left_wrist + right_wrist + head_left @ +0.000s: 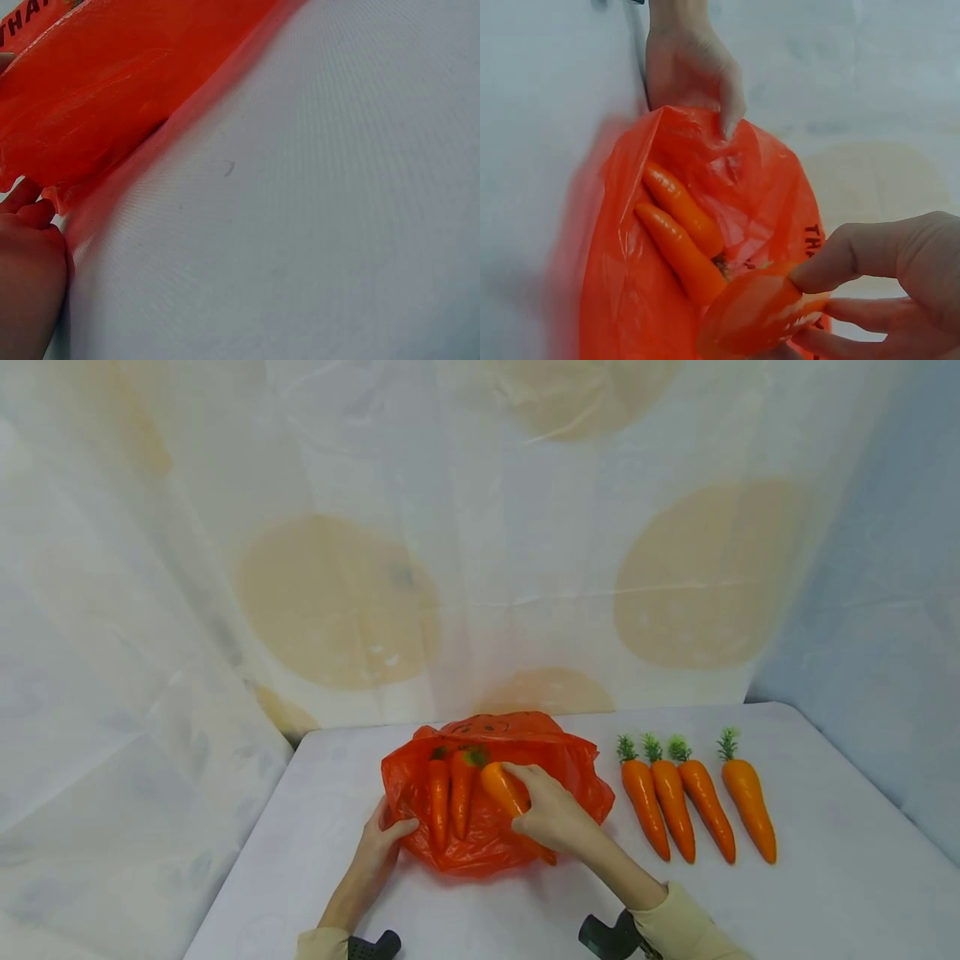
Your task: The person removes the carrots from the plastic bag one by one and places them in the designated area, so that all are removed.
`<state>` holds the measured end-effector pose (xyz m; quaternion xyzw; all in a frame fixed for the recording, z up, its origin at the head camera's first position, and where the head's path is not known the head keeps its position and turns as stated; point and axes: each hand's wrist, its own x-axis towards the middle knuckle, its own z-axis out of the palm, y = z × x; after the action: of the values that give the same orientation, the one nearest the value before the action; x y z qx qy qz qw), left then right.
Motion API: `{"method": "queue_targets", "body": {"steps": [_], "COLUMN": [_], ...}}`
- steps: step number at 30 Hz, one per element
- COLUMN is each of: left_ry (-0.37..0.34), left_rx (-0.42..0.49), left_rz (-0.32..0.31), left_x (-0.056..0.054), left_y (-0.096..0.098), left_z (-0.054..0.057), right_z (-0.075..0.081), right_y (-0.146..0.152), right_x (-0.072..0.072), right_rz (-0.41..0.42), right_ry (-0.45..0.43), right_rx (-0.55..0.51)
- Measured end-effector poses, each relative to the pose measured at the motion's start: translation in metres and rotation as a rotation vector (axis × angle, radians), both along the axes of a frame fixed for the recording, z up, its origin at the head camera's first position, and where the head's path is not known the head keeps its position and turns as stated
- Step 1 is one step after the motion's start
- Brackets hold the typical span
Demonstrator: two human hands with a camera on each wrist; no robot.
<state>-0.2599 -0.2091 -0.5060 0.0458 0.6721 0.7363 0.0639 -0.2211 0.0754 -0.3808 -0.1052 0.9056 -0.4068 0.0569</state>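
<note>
A red plastic bag lies with its mouth towards me, two orange carrots inside it. My left hand grips the bag's left rim, thumb over the edge; in the right wrist view that left hand shows at the top. My right hand pinches another carrot at the bag's mouth, its thin tip pointing down and right. Close up, this carrot sits between thumb and fingers. The left wrist view shows the bag's side and part of the left hand.
Several carrots with green tops lie side by side right of the bag, the rightmost carrot a little apart. They rest on a white table. A patterned curtain hangs behind its far edge.
</note>
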Motion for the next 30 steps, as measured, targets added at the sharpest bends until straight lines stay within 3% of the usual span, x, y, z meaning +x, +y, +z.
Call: {"method": "queue_targets", "body": {"steps": [15,24,30], "left_ry": [-0.013,-0.019,-0.02], "left_rx": [-0.009,-0.033,-0.039], "left_rz": [0.01,0.03,0.016], "left_x": [0.001,0.002,0.001], "left_y": [0.001,0.0,0.002], "left_z": [0.005,0.008,0.008], "right_z": [0.007,0.016,0.019], "right_y": [0.062,0.102,0.134], "right_x": [0.02,0.022,0.025], "right_rz": [0.053,0.148,0.137], "right_ry": [0.02,0.051,0.092], "right_rx": [-0.043,-0.078,-0.126]}}
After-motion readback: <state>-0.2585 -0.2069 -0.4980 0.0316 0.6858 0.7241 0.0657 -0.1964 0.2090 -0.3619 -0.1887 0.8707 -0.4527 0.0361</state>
